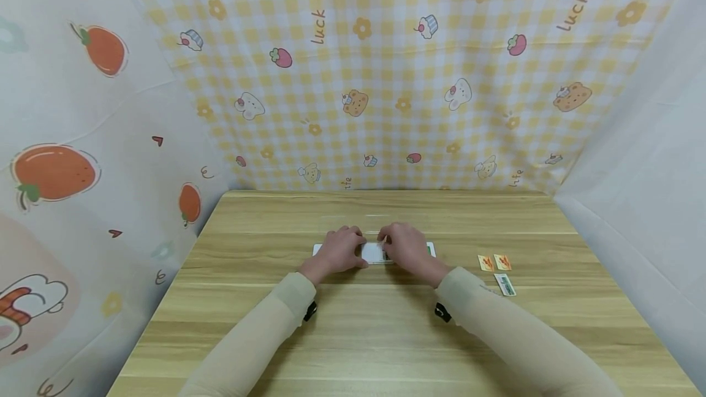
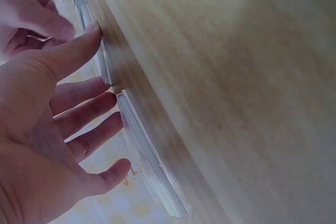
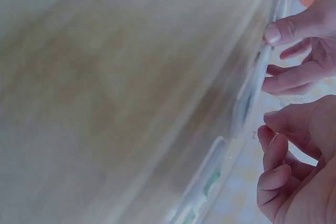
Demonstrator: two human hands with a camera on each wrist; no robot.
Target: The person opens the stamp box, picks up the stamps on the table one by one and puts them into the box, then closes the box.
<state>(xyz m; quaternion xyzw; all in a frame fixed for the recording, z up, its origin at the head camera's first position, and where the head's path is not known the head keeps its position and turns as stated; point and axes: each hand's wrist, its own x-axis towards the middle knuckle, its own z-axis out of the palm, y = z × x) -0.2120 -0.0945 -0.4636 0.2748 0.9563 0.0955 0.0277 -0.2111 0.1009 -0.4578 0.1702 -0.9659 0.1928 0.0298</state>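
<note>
In the head view, a white flat card-like piece with clear edges [image 1: 372, 253] lies between my two hands. My left hand [image 1: 341, 250] holds that piece across its width, thumb at the near edge and fingertips at the far edge. Over its right end is my right hand [image 1: 407, 249], fingers curled and thumb close to the index finger. A small pale bit shows by those fingertips, too blurred to identify. The right wrist view shows this hand [image 3: 294, 166] above a clear-edged flat piece with green [image 3: 202, 192]. Another flat clear-edged piece [image 2: 152, 156] lies below my left fingers.
Faint clear flat sheets or cases [image 1: 375, 218] lie behind my hands on the wooden table [image 1: 364, 336]. To the right are two small orange-and-yellow cards [image 1: 485, 263] and a green-and-white card [image 1: 504, 285]. A checked curtain [image 1: 380, 78] hangs at the back.
</note>
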